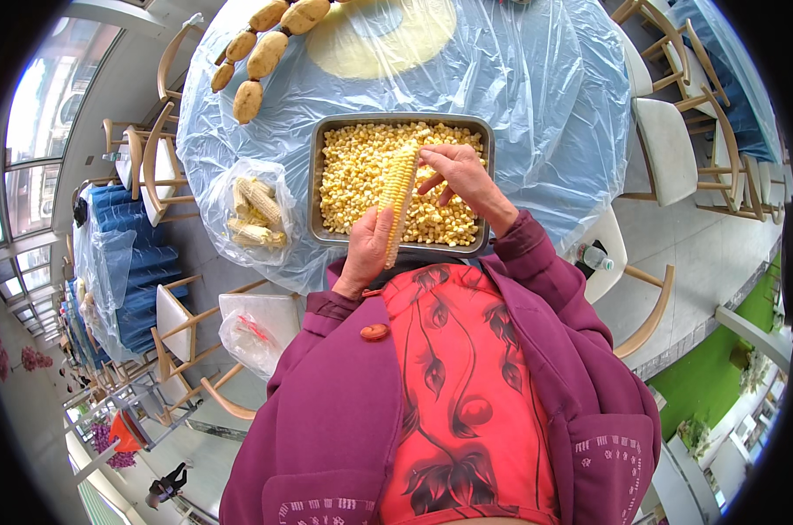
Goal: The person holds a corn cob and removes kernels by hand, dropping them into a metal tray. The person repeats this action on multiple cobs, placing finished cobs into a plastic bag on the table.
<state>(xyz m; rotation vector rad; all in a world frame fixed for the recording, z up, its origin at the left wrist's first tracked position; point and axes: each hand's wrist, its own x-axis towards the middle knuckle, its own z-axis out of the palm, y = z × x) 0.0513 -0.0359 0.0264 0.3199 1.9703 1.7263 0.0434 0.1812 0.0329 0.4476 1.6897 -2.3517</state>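
My left hand (369, 248) grips the lower part of a corn cob (400, 190), which is tilted over a metal tray (315, 197) of loose yellow kernels (354, 167). Rows of kernels show along the cob, with a paler strip down its right side. My right hand (455, 172) is at the cob's upper end, thumb and forefinger touching its right edge, the other fingers bent above the loose kernels. Whether a kernel is between those fingertips cannot be seen. Left of the tray, a clear plastic bag (285, 197) holds several stripped cobs (258, 200).
Lotus roots (265, 56) lie at the back left of the round table, on its crinkled plastic cover (534, 98). Chairs (672, 151) surround the table; one bears a plastic bottle (595, 256), another a plastic bag (252, 338). A person (167, 487) is far off at lower left.
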